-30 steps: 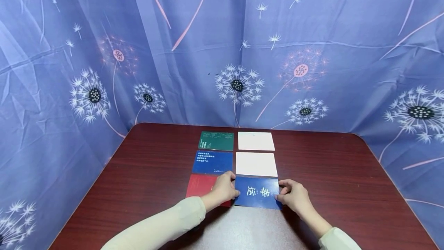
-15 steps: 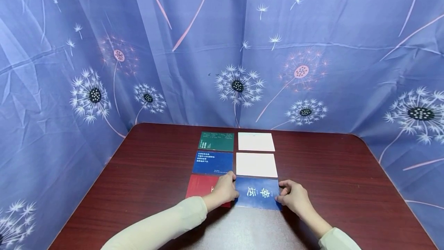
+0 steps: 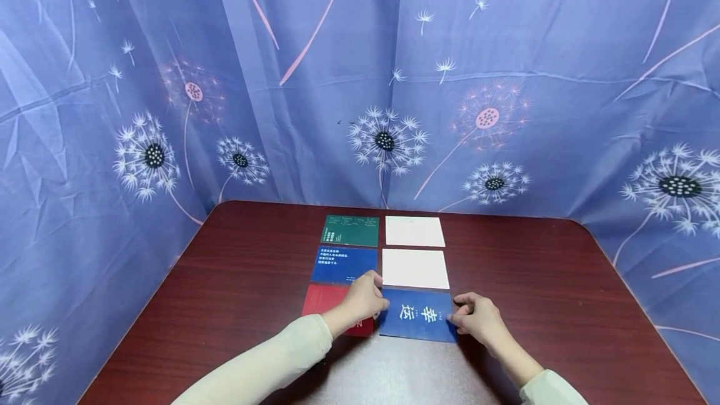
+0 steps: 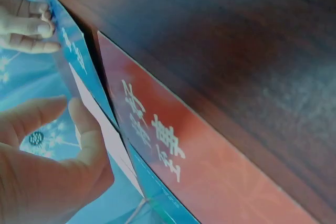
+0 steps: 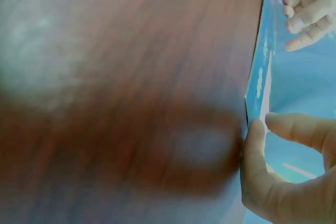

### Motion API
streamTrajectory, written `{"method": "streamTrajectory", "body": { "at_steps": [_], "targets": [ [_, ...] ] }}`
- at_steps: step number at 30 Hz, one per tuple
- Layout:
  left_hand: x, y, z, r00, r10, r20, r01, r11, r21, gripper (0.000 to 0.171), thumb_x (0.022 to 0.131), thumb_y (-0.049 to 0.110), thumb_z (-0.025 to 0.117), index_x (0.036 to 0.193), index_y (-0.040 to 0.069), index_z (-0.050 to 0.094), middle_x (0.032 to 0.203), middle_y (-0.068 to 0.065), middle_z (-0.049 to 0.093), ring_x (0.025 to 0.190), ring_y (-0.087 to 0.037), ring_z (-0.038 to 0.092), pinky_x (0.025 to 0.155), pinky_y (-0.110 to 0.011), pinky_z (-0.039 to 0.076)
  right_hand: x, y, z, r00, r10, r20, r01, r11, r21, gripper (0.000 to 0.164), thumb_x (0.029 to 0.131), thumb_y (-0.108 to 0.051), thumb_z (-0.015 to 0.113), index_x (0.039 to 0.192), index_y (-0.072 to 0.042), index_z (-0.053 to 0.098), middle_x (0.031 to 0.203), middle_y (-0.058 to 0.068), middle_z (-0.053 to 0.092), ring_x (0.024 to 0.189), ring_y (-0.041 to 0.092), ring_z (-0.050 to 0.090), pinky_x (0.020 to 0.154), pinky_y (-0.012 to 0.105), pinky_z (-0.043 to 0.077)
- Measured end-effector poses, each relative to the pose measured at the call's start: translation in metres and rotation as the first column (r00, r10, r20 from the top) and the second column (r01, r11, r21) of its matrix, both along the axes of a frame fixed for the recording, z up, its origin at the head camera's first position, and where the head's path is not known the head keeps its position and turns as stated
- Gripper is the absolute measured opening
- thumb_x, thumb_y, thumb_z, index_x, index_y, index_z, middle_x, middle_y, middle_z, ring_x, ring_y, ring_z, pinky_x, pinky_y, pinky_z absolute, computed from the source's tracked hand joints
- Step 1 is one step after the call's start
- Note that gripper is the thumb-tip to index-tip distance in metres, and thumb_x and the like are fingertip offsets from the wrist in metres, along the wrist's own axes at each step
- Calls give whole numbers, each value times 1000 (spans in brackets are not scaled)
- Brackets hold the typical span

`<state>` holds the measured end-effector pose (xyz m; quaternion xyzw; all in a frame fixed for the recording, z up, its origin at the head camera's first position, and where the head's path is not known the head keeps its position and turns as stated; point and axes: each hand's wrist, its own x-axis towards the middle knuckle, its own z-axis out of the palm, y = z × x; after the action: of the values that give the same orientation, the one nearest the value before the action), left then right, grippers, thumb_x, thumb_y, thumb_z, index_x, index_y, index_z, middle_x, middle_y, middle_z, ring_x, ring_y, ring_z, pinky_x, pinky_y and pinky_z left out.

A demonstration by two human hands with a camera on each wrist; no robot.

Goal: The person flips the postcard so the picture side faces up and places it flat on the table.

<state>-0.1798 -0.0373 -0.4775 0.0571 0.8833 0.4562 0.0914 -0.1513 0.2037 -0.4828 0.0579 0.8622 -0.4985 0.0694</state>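
Observation:
A blue card with large white characters (image 3: 416,314) lies at the near right of two columns of cards. Along its right edge, the thumb and fingers of my right hand (image 3: 480,320) touch the card, with a gap between thumb tip and index tip in the right wrist view. My left hand (image 3: 360,299) reaches over the red card (image 3: 326,302), its fingertips right at the blue card's left edge. In the left wrist view the left thumb and index finger (image 4: 39,114) are bent towards each other, with no card visible between them. Part of the red card is hidden by the left hand.
Behind lie a second blue card (image 3: 344,264), a green card (image 3: 350,230) and two white cards, one farther (image 3: 415,231) and one nearer (image 3: 415,269). The dark red table (image 3: 540,280) ends at a blue dandelion-print curtain (image 3: 315,142).
The left hand's fingertips have shifted slightly at the blue card's left edge, and lettering on the red card shows differently beside them. The right hand stays at the right edge; the cards hardly move.

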Motion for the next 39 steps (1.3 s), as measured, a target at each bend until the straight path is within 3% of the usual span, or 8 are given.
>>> {"method": "streamTrajectory", "body": {
  "at_steps": [8,13,18,23,26,31,35,39],
  "targets": [
    [-11,-2,3,997,67,-47,-61,989,133,41,75,-5,72,114,-8,58,82,-8,62,71,-15,58,64,-25,52,-7,7,5,998,-53,31,57,988,-143,34,82,4,66,111,19,55,73,9,63,64,18,64,59,31,58],
    [-18,1,4,991,128,-27,-115,950,292,45,74,-8,66,118,-12,55,95,-18,63,82,-21,61,72,-29,55,-14,9,9,997,-77,21,80,979,-189,32,88,2,62,114,19,54,78,11,66,65,17,64,59,28,58],
    [-23,6,0,983,182,-39,-155,915,372,48,77,-8,63,123,-12,53,110,-26,61,99,-34,62,83,-35,55,-23,6,11,994,-104,-29,95,970,-224,31,90,2,60,116,18,56,89,19,68,71,17,66,65,27,58],
    [-29,12,-3,975,221,-7,-193,868,457,52,78,-9,61,129,-12,48,124,-31,55,116,-43,54,98,-43,47,-33,1,12,987,-125,-100,101,971,-219,30,93,-2,59,119,13,58,106,26,66,83,16,67,74,27,57],
    [-33,15,-5,975,224,10,-199,844,499,54,79,-10,59,131,-13,44,130,-33,51,122,-45,48,104,-47,40,-39,-2,13,983,-141,-121,113,969,-218,33,94,-4,58,124,10,57,116,27,63,87,6,65,76,23,55],
    [-40,19,-7,975,218,33,-203,834,513,58,79,-11,59,134,-14,40,133,-32,48,126,-45,44,107,-47,37,-49,-3,12,980,-157,-123,124,962,-245,38,95,-5,56,131,7,53,125,27,58,87,-6,60,76,15,52],
    [-44,20,-9,977,200,67,-206,835,510,61,80,-10,59,137,-13,38,137,-31,45,129,-44,41,109,-47,35,-55,-3,11,987,-127,-99,99,965,-244,43,97,-7,54,138,5,47,133,26,53,108,13,61,85,21,51],
    [-45,20,-8,977,189,96,-211,835,508,64,80,-10,59,139,-13,35,140,-31,42,131,-44,39,109,-47,33,-59,-4,9,994,-76,-77,55,969,-242,49,98,-7,52,143,4,39,140,25,46,126,33,50,101,35,45]
  ]
}}
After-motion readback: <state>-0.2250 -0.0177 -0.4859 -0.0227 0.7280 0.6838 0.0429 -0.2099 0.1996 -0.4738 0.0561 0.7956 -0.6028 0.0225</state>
